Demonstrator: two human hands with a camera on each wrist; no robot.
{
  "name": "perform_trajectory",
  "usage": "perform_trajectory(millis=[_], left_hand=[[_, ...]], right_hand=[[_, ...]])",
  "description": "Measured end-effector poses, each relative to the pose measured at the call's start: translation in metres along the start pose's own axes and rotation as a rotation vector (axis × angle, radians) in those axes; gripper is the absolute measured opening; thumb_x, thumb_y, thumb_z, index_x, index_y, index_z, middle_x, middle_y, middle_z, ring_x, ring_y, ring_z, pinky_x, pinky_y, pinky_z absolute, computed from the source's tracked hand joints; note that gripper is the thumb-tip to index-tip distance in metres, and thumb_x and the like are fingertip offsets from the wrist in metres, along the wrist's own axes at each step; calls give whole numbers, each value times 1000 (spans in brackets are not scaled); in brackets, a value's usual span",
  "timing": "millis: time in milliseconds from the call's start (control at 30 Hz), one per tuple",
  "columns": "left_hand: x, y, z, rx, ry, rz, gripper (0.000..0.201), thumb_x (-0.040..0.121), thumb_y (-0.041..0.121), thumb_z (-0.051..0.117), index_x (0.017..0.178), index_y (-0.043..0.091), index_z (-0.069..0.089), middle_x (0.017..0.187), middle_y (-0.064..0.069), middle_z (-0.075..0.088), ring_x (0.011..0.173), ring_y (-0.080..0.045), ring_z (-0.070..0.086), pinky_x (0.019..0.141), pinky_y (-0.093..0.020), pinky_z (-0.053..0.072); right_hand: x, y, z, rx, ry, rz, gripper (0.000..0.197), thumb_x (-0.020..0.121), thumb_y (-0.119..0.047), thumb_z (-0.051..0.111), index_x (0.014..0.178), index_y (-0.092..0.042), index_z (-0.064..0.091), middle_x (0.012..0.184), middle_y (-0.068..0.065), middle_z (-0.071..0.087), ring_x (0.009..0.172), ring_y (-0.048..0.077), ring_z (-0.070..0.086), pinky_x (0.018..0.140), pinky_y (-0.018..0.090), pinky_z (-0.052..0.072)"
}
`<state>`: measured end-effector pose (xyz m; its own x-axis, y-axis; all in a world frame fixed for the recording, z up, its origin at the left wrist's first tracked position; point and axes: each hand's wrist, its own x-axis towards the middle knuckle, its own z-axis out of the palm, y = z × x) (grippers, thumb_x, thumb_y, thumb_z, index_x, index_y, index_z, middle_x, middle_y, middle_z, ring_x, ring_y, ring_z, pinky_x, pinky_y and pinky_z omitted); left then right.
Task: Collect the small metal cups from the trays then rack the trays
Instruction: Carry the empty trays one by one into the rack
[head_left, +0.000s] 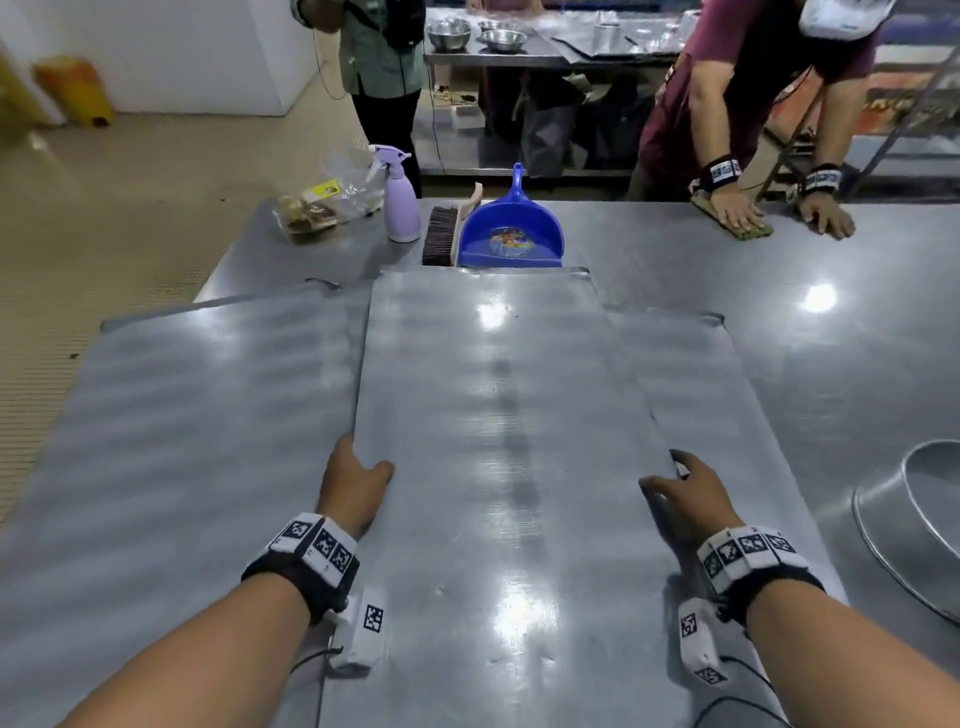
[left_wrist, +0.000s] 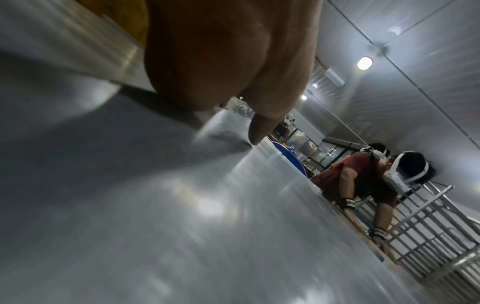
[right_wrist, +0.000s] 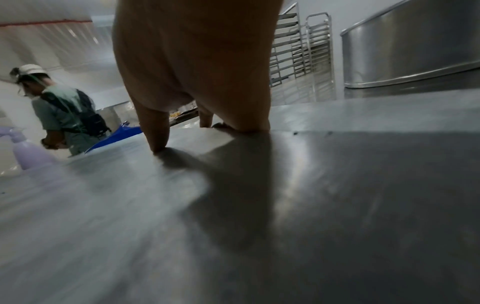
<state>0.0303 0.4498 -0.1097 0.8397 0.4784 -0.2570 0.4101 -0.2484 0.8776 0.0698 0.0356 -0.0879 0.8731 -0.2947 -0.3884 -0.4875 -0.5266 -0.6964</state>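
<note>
A long flat metal tray lies lengthwise in front of me, stacked over a second tray that lies crosswise on the steel table. My left hand holds the top tray's left edge, thumb on top and fingers over the side. My right hand holds its right edge the same way. In the left wrist view the left hand sits at the tray's rim. In the right wrist view the right hand has its thumb down on the tray. No small cups are in view.
A large metal bowl sits at the right. Past the trays lie a blue dustpan, a brush, a lilac spray bottle and a plastic bag. Another person's hand wipes the table's far side. Tray racks stand behind.
</note>
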Motion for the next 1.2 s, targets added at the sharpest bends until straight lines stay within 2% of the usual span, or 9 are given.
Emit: perform_trajectory(millis=[167,300,467,600,733,900,1000,1100,1200], left_hand=[[-1,28,32,4,-79,83,48,80,9,69,126,16,59,113,-2,71,101,-23,68,89,-31,53],[-18,46,74,-20,-151,90,46,83,9,68,127,21,56,110,2,70,99,-19,68,85,-30,54],[-37,53,115,32,-169,41,41,79,19,69,118,24,59,107,3,71,96,-23,69,89,-38,57],[-45,47,135,190,-177,32,50,69,29,66,119,22,61,109,-1,72,96,-27,69,91,-45,58],[-36,46,135,471,-168,8,58,61,50,64,114,29,66,113,-10,64,93,-33,67,89,-39,57],[-66,59,123,487,-217,-26,19,82,20,69,100,13,70,95,-6,73,91,-28,69,79,-31,52],[-92,55,127,410,-204,-29,22,87,10,68,108,13,67,100,-6,73,87,-22,68,77,-23,50],[-100,54,131,339,-240,-42,26,90,-1,65,112,13,61,99,-2,66,80,-9,63,61,-7,45],[-96,52,131,384,-243,-9,42,87,0,67,126,12,60,114,-5,68,102,-24,66,78,-20,46]], right_hand=[[-11,14,-39,189,71,-3,60,84,1,72,139,-4,49,93,5,61,72,9,56,58,18,41],[-9,42,-76,289,102,49,66,86,4,69,146,-6,42,134,22,48,96,29,55,59,13,46],[7,83,-102,225,129,96,64,83,-1,73,141,-10,46,127,15,57,101,30,59,77,27,47],[19,105,-114,53,108,69,75,62,-42,76,131,-26,53,122,12,66,107,30,64,97,44,52],[19,112,-121,-161,114,43,61,75,-43,72,130,-22,55,122,16,59,114,39,58,98,46,49],[24,124,-122,-255,96,-2,69,78,-53,67,136,-20,53,131,23,48,124,41,48,103,45,43],[31,130,-122,-257,105,-34,66,71,-57,62,124,-19,60,120,18,59,112,38,57,96,46,52],[34,132,-127,-239,98,-38,55,72,-49,66,115,-15,63,111,18,65,101,37,62,88,43,54],[35,133,-130,-255,93,-68,51,70,-49,66,109,-16,66,105,15,67,93,34,65,83,40,56]])
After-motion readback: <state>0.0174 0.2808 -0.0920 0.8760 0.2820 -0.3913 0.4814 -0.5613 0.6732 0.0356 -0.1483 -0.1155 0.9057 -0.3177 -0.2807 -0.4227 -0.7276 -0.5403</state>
